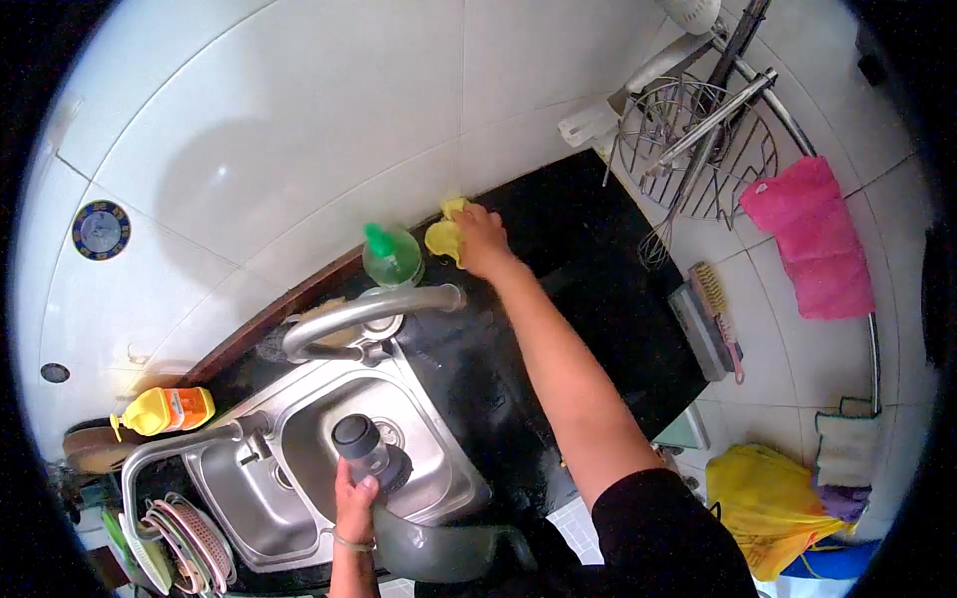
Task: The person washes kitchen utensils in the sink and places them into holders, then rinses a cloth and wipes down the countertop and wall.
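My left hand [354, 503] is closed around a small clear jar [371, 458] with a dark round lid [356, 435], held over the larger basin of the steel sink [444, 488]. My right hand [481, 242] is stretched to the back of the counter by the tiled wall. Its fingers close on a soft-looking yellow piece [444, 241], perhaps a sponge; the fingertips are partly hidden. Just left of it stands a clear bottle with a green top [392, 257]. A grey-green vessel with a handle [434, 551] is in front of my body, beside my left wrist.
A curved faucet [374, 311] arches behind the sink, and a second spout [169, 448] is at left. A yellow pump bottle [171, 411] and a rack of plates [184, 543] are farther left. Whisks [670, 224], a brush [713, 299] and a pink cloth [812, 239] hang right of the black counter [598, 299].
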A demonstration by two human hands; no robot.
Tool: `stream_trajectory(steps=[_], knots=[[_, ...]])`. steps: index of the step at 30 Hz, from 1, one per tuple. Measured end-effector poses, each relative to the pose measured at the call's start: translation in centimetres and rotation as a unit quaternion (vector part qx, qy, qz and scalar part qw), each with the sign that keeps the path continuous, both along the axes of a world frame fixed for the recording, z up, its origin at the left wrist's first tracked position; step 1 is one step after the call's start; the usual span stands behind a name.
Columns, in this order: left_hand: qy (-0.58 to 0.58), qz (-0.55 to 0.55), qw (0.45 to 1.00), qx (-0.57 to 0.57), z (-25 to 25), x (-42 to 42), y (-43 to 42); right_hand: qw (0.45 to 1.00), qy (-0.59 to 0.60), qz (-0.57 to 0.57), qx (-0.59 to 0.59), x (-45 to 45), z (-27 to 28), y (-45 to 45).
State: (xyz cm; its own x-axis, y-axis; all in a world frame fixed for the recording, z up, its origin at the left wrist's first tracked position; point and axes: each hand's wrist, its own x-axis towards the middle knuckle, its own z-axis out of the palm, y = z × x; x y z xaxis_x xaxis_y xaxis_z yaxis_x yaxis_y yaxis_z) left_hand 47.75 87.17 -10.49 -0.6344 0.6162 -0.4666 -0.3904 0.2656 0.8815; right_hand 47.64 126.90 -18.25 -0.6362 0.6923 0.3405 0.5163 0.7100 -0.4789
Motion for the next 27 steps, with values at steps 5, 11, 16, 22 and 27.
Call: stream_trajectory(steps=[5,11,16,22,27], knots=[[-0.052,0.030,0.998,0.010,0.6,0.3,-1.2,0.998,-0.061,-0.020,-0.001,-1.5,-2.2,-8.4],[-0.004,0.043,0.998,0.041,1.4,-0.2,-2.6,0.986,-0.154,-0.029,0.055,2.8,-1.0,-17.9],[0.011,0.015,0.999,0.045,0.8,-1.2,-5.0,0.973,-0.157,0.090,-0.141,9.7,2.6,-21.7],[0.028,0.012,0.999,0.030,3.2,-1.1,-7.1,0.996,-0.007,-0.037,-0.079,12.1,4.9,-9.7],[0.043,0.021,0.997,0.062,3.0,-0.8,-8.6,0.992,0.012,0.035,0.121,11.2,0.7,-10.3]])
